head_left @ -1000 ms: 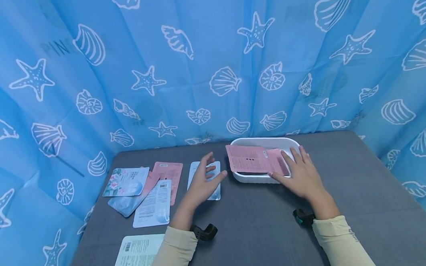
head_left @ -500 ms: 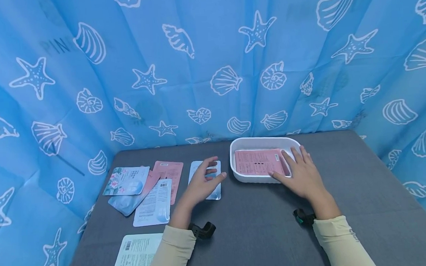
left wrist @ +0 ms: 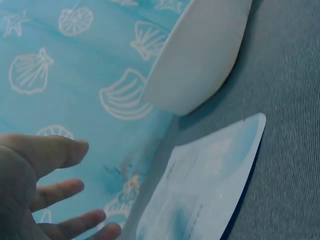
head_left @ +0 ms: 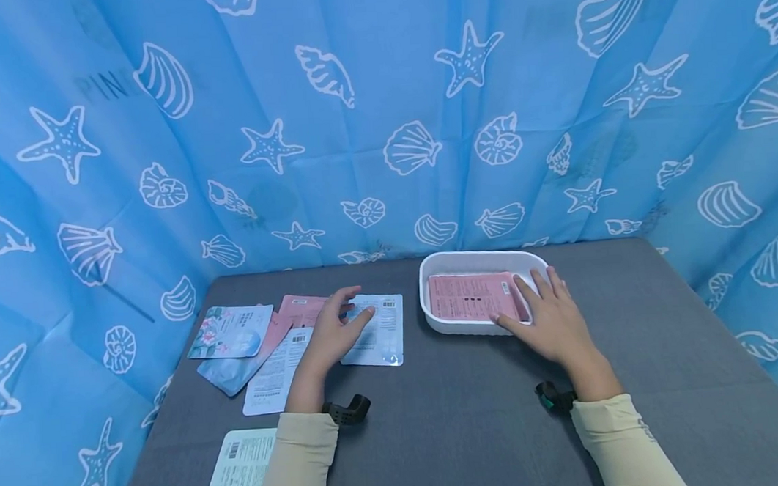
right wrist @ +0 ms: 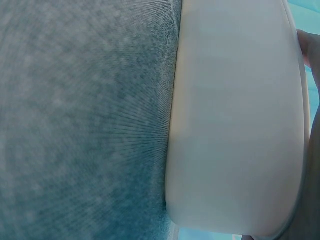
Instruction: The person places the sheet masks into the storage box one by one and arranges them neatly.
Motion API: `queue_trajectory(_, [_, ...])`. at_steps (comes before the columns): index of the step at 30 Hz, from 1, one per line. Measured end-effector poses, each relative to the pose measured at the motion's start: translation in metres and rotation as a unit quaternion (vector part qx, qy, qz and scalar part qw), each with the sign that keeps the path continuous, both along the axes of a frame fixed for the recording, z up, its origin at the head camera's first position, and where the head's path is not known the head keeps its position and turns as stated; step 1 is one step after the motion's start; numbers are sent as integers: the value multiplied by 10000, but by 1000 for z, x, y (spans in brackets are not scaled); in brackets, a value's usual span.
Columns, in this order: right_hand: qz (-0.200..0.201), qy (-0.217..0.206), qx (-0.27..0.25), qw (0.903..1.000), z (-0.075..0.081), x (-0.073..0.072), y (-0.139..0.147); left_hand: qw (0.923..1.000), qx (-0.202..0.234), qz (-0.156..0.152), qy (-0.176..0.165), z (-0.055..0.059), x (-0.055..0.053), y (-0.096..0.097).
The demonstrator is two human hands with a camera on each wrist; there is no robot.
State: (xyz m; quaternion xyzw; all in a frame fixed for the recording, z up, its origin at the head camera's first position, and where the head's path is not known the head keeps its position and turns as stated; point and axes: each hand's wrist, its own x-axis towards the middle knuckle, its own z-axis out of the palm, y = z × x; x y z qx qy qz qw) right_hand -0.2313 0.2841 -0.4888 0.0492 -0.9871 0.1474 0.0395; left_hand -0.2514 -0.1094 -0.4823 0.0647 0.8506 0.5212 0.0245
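In the head view, my left hand (head_left: 332,327) hovers with loosely bent fingers above the left edge of a light blue sheet mask packet (head_left: 379,331), holding nothing. The left wrist view shows that hand apart from the packet. My right hand (head_left: 551,319) rests across the right end of a white plastic basin (head_left: 462,328), fingers spread and fairly straight, thumb over the front rim. Pink sheet mask packets (head_left: 467,296) lie flat inside the basin. In the right wrist view, the basin's outer wall (right wrist: 240,120) fills the middle, and most of the hand is cut off.
Left of my left hand lie overlapping packets: a floral one (head_left: 231,332), a pink one (head_left: 300,306) and a pale blue one (head_left: 273,374). A larger pale green packet (head_left: 239,471) lies nearer, partly under my left sleeve. A blue curtain (head_left: 370,126) hangs behind the grey table (head_left: 451,423).
The pink packet that was tilted over the basin's left rim has dropped flat inside. My left hand has since moved left, uncovering more of the light blue packet. The right hand stays put.
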Motion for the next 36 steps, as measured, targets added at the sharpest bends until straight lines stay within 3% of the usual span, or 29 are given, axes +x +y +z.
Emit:
queue_trajectory(4, [-1, 26, -38, 10000, 1, -1, 1, 9992, -347, 158, -98, -3, -1, -3])
queue_trajectory(11, [2, 21, -42, 10000, -1, -3, 0, 9930, -1165, 155, -146, -15, -1, -4])
queue_trajectory(22, [14, -12, -8, 10000, 0, -1, 0, 9849, -1715, 153, -172, -18, 1, -2])
queue_trajectory(36, [15, 7, 79, 10000, 1, 0, -1, 9887, -1457, 306, -166, -19, 1, -2])
